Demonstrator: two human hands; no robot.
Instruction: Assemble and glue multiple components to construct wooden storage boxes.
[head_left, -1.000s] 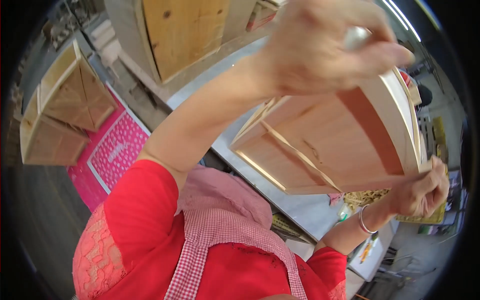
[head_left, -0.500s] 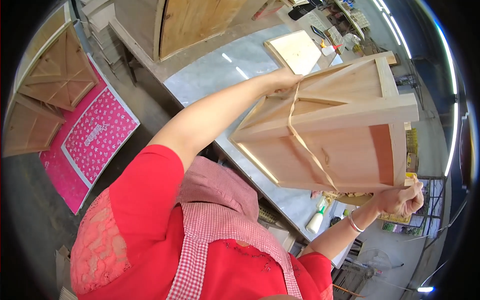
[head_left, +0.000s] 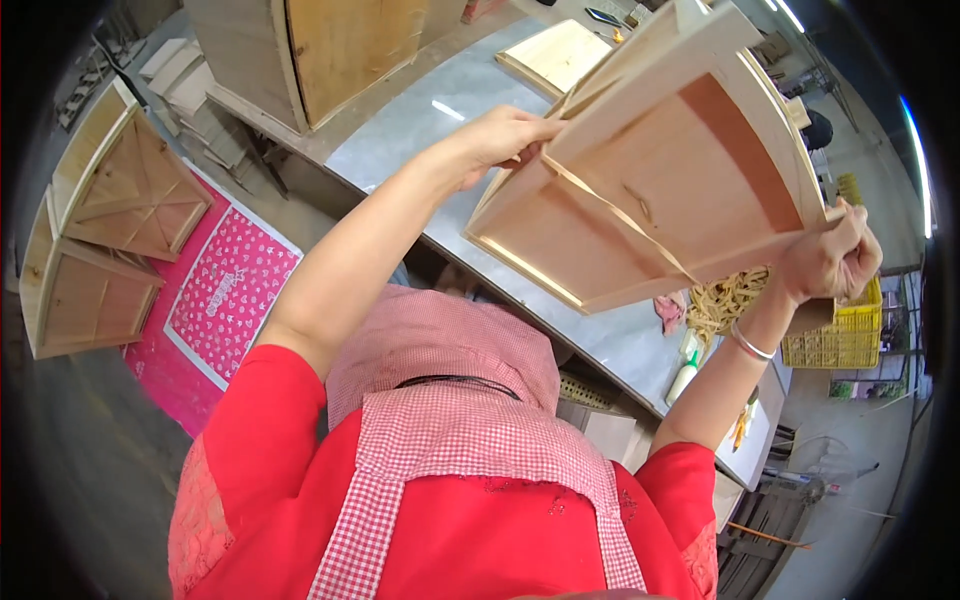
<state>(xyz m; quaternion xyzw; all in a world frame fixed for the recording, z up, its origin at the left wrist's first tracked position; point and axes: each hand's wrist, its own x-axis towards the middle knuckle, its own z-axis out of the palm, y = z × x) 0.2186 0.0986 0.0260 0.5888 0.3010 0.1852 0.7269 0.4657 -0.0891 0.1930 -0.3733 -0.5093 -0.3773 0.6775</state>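
Observation:
A pale wooden box-like piece (head_left: 650, 190) with projecting end rails stands tilted on the grey tabletop (head_left: 400, 140), its broad panel facing me. A flat beige band (head_left: 615, 213) runs slantwise over that panel, slightly twisted. My left hand (head_left: 508, 138) is closed in a pinch on the band at the piece's upper left edge. My right hand (head_left: 835, 255) is closed against the right end of the piece, at its lower corner; what lies inside those fingers is hidden. The far side of the piece is out of sight.
A heap of beige bands (head_left: 730, 300), a pink cloth (head_left: 669, 312) and a white glue bottle (head_left: 685, 375) lie at the right. Behind stand a flat wooden panel (head_left: 555, 55) and a big cabinet (head_left: 360, 55). More wooden units (head_left: 100, 290) rest left on a pink mat (head_left: 235, 270).
The wooden piece has tipped up, its broad panel turned more toward me. My right hand has shifted up and right in view with its end; my left hand stays at the band.

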